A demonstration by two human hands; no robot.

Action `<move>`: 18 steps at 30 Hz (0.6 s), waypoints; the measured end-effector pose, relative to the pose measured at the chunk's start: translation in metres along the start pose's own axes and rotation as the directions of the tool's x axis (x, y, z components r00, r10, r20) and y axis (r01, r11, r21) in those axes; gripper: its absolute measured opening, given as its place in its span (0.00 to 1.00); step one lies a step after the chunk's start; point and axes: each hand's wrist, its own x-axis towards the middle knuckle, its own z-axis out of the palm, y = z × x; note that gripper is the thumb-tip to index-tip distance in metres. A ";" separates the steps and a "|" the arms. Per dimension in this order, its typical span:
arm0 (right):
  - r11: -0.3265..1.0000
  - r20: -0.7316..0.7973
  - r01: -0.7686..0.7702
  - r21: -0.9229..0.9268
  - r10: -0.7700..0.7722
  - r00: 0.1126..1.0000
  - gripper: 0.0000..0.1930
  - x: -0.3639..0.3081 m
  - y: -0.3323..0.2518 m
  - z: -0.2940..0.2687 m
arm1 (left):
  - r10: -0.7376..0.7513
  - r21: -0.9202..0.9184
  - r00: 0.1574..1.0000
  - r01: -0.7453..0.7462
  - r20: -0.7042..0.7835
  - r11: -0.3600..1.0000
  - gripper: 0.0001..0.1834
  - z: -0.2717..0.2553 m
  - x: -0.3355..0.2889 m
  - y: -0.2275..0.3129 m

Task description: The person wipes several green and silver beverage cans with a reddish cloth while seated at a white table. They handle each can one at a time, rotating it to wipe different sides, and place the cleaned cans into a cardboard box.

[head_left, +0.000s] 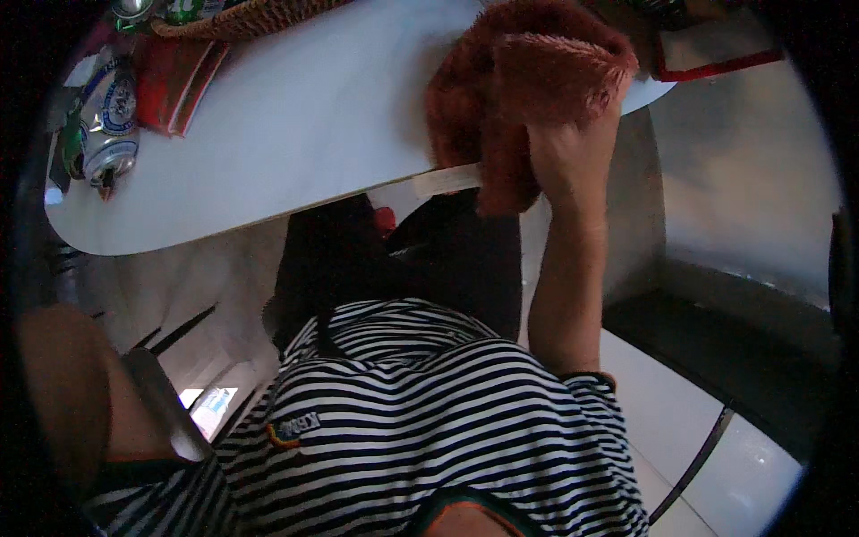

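A reddish-brown fluffy cloth (465,103) lies bunched on the right part of a white table (304,116). One end of it hangs down over the table's near edge. My right hand (573,157) is closed on the cloth, which covers most of its fingers. The right forearm reaches up from the lower right. Of my left arm, only a bent part shows at the lower left, and the left hand is out of sight.
Silver and blue drink cans (112,125) lie at the table's left end beside a red packet (179,85). Behind them stands a wicker basket (246,20) with green cans. A red-edged item (716,49) is at the far right, above a shiny grey panel (752,170).
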 end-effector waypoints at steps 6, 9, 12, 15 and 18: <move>0.981 -0.046 0.153 -0.116 -0.159 0.986 0.10 0.005 -0.005 -0.002 | 0.040 0.054 0.993 -0.046 0.111 0.997 0.16 0.016 -0.005 0.006; 0.999 -0.081 0.049 -0.016 -0.050 0.995 0.17 -0.003 -0.003 -0.001 | 0.036 0.085 0.988 -0.049 0.149 0.995 0.16 0.022 -0.013 0.009; 0.988 -0.073 -0.076 0.137 0.087 0.994 0.24 -0.002 -0.016 0.006 | 0.024 0.106 0.984 -0.043 0.175 0.993 0.15 0.027 -0.013 0.007; 0.983 -0.046 -0.047 0.175 0.056 0.997 0.28 -0.004 -0.015 -0.001 | 0.025 0.113 0.986 -0.044 0.165 0.993 0.15 0.029 -0.018 0.009; 0.990 -0.099 -0.021 0.140 0.035 0.994 0.27 0.000 -0.014 -0.023 | 0.034 0.087 0.984 -0.050 0.177 0.995 0.15 0.029 -0.015 0.009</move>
